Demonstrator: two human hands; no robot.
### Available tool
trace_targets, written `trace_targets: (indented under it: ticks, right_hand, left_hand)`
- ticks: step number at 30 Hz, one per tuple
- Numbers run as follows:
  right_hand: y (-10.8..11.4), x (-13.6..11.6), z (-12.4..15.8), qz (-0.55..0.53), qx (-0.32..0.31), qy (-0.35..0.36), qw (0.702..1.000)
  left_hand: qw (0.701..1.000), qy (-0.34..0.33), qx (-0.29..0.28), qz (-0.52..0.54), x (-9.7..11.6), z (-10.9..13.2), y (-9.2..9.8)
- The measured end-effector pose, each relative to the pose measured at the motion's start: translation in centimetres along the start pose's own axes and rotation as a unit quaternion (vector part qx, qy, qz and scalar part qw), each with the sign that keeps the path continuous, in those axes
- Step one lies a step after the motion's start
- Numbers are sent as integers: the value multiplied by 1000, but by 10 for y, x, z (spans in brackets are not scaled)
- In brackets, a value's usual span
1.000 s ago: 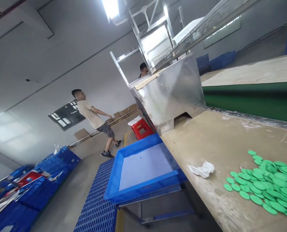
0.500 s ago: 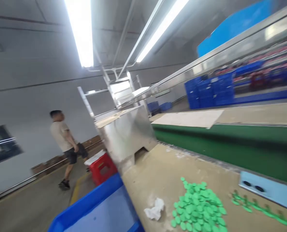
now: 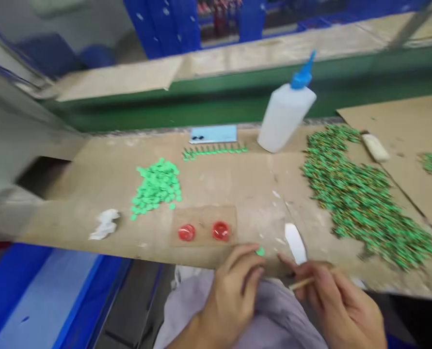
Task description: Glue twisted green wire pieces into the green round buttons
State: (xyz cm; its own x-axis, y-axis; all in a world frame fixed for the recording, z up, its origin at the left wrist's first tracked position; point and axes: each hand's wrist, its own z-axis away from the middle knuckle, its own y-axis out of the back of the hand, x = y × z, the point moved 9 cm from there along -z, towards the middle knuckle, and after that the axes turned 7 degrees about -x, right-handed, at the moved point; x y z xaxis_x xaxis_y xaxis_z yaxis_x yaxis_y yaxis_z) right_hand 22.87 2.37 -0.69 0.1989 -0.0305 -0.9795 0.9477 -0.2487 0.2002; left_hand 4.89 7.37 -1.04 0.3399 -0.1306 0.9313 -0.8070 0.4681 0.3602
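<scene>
My left hand (image 3: 233,286) is at the near edge of the workbench (image 3: 237,189), thumb and fingers pinched on a small green disc (image 3: 260,251). My right hand (image 3: 332,295) is close beside it, fingers closed on a thin wooden stick (image 3: 302,283). A white strip (image 3: 296,242) lies on the bench just above my right hand. Two red blobs (image 3: 203,231) sit on a brown card left of my hands. A pile of green discs (image 3: 156,186) lies further left. The picture is blurred by motion.
A white glue bottle (image 3: 286,114) with a blue nozzle stands at the back. A large heap of green-tipped sticks (image 3: 357,194) covers the right side. A light blue block (image 3: 214,134) with a row of green pieces, crumpled white paper (image 3: 104,224), a blue tray (image 3: 37,300) lower left.
The view has swung from the room and a walking person down and right to the bench. My two hands have come into view with a disc and a stick.
</scene>
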Motion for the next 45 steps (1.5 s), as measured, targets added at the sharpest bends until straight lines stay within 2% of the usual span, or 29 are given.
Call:
trace_targets:
  ticks: [2,4,9,16,18,21,23,25,29,32,38,42,45]
  right_hand:
    - [4,3,12,1,11,-54,998]
    - [-3,0,12,-30,11,-71,997]
    - [-23,-11,0,-81,-3,-72,994]
    - [-21,-15,-10,-61,-23,-66,996]
    - [-15,-10,-9,-64,-1,-65,996]
    - [4,-8,-10,-84,87,-9,993]
    - [12,-5,-13,-93,131,28,987]
    - [16,1,-18,-98,145,40,984]
    - [11,8,-26,-95,88,31,991]
    - [7,6,-27,-79,36,34,996]
    - [5,-2,-28,-56,-1,63,996]
    - [3,1,-29,-34,-31,54,997]
    - [4,-5,-30,-14,-36,76,996]
  left_hand:
    - [999,-43,23,-4,5,3,6]
    - [997,-63,33,-12,10,4,14]
    - [999,-44,29,-8,12,5,18]
    - [998,-47,27,17,16,0,20]
    - [997,-57,45,21,19,0,25]
    - [994,-59,63,61,21,0,28]
    - [991,-30,62,113,16,-2,25]
    - [984,8,68,167,10,-4,20]
    - [974,30,103,201,5,-7,18]
    - [983,15,121,140,7,-6,20]
    - [992,-63,108,-17,20,-8,21]
    - [990,-85,98,-65,23,-11,19]
    - [988,-93,89,-82,23,-13,17]
